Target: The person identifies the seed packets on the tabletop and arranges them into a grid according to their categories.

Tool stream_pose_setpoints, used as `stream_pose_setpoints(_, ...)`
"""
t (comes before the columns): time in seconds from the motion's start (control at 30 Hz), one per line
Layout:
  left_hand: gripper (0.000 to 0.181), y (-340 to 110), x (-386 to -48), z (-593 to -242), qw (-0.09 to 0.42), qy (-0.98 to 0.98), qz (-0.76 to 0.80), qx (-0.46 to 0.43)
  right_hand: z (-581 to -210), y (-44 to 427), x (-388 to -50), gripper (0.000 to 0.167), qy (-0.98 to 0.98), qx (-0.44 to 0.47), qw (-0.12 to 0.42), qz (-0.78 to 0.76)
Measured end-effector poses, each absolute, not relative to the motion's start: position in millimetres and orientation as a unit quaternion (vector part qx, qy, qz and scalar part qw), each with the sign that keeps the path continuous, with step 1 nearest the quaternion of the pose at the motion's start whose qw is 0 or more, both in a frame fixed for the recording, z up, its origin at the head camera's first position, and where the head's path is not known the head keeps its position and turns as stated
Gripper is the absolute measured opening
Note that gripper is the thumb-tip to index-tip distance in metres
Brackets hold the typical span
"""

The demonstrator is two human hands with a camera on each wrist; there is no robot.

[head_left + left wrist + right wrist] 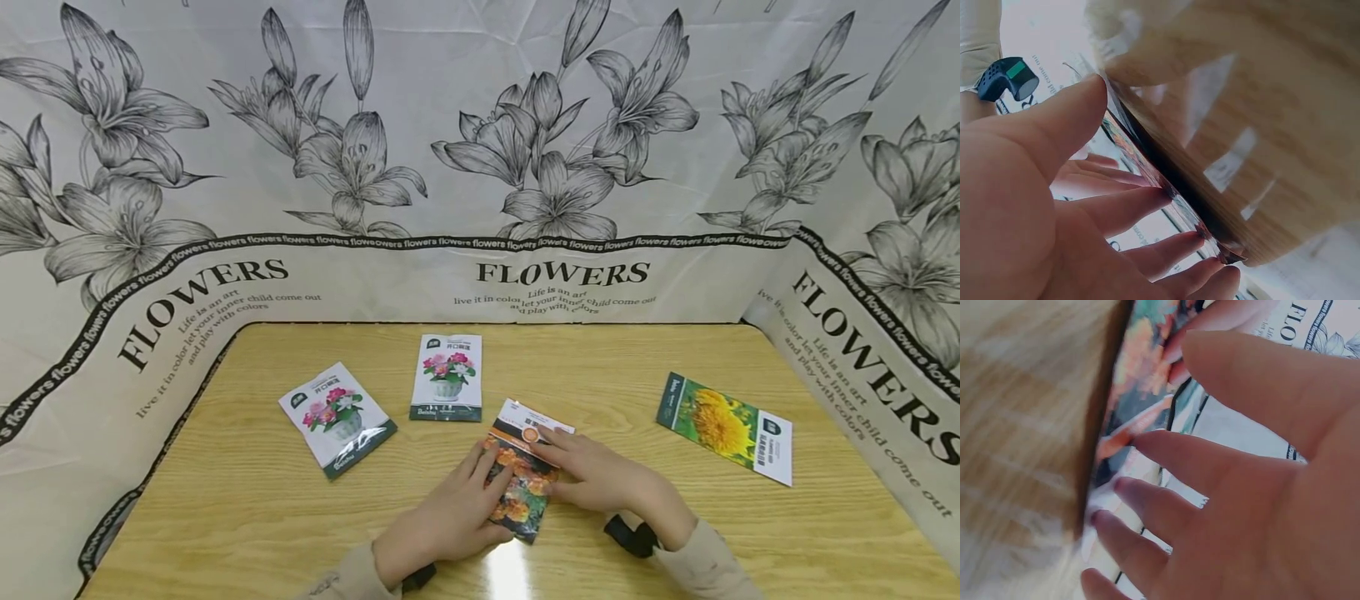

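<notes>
A seed packet with orange flowers [525,487] lies at the front middle of the wooden table, slightly tilted to one side. My left hand [459,510] rests on its left part, fingers extended over the printed flowers. From the other side, my right hand [600,473] touches the packet's upper right part with its fingers spread. In the left wrist view, the fingertips [1157,197] and thumb meet the packet near its edge. The right wrist view shows fairly straight fingers [1166,456] against the packet's printed face [1138,369]. Neither hand curls round it.
Two white packets with pink potted flowers, one tilted [337,419] and one upright [446,377], lie behind and to the left. A yellow-flower packet [723,427] lies slanted at the right. Flower-printed cloth [397,279] walls the table's back and sides.
</notes>
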State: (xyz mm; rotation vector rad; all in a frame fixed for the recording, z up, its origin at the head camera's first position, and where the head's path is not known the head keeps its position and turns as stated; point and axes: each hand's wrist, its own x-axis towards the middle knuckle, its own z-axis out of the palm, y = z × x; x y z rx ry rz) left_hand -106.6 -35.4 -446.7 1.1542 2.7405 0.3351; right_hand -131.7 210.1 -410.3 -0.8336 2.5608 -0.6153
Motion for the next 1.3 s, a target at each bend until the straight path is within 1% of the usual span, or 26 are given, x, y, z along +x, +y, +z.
stream_pose_setpoints(0.13, 0.077, -32.2, -106.4, -445.4, 0.079, 0.911, 0.114, 0.388, -406.9, 212.9, -130.8, 0.062, 0.915, -0.280, 0.200, -0.211)
stream_pose_setpoints(0.43, 0.076, -30.4, -109.2, -445.5, 0.082, 0.908, 0.119, 0.393, -402.1, 216.6, -130.4, 0.061, 0.920, -0.272, 0.200, -0.201)
stream_pose_setpoints(0.53, 0.076, -30.3, -110.6, -446.3, 0.080, 0.908, 0.124, 0.392, -402.0, 217.6, -132.4, 0.058, 0.920, -0.287, 0.174, -0.201)
stream_pose_setpoints(0.7, 0.077, -29.7, -112.4, -447.0, 0.090, 0.910, 0.129, 0.383, -409.3, 217.5, -138.0, 0.054, 0.913, -0.325, 0.107, -0.223)
stream_pose_setpoints(0.8, 0.077, -29.7, -112.7, -446.5, 0.095, 0.911, 0.129, 0.380, -417.2, 215.7, -141.5, 0.054, 0.903, -0.341, 0.098, -0.241)
stream_pose_setpoints(0.87, 0.076, -29.9, -113.4, -445.7, 0.094, 0.910, 0.134, 0.382, -422.2, 214.4, -143.5, 0.054, 0.898, -0.349, 0.103, -0.247)
stream_pose_setpoints(1.13, 0.077, -39.4, -123.3, -442.4, 0.095, 0.908, 0.165, 0.373, -429.5, 209.8, -143.2, 0.056, 0.884, -0.365, 0.157, -0.244)
stream_pose_setpoints(1.3, 0.073, -49.5, -134.2, -439.2, 0.092, 0.910, 0.196, 0.353, -430.3, 210.0, -142.2, 0.057, 0.887, -0.363, 0.165, -0.231)
